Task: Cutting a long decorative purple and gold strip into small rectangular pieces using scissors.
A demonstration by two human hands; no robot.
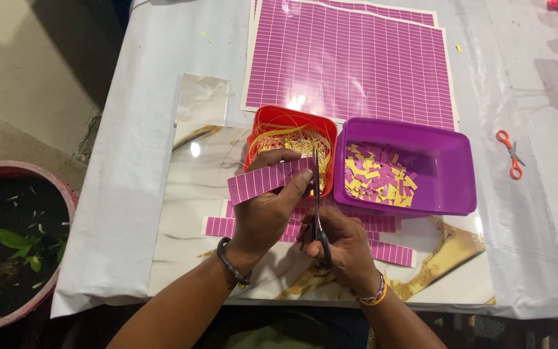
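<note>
A person's left hand (267, 210) pinches a narrow strip of purple gridded sticker paper (267, 179) while the right hand (340, 245) works a pair of black-handled scissors (318, 213), blades up, at the strip's right end. The left fingers are clamped on the strip, thumb in front, the other fingertips hidden behind the paper. The right fingers are curled shut through the scissor loops, which are mostly covered by the knuckles; how far the blades gape is hard to make out, since they are seen edge-on.

The strip sits just below frame centre, tilted up toward 2 o'clock, its right end over the red plastic tub (263, 123) of thin yellow and cream paper trimmings. Its face shows a single row of small purple rectangles split by pale lines.

At 3 o'clock from the strip, touching the red tub, a purple plastic tub (456, 187) holds loose purple and yellow cut pieces. More cut purple strips (392, 252) lie under the hands, partly hidden by them, on a glossy marble-patterned board (188, 213). At 12 o'clock, two full purple sticker sheets (356, 61) overlap, the rear one cut off by the frame's top. Small orange-handled scissors (510, 154) lie at 3 o'clock, well apart. A red pot with a green plant (14, 245) is cut off at 9 o'clock.
</note>
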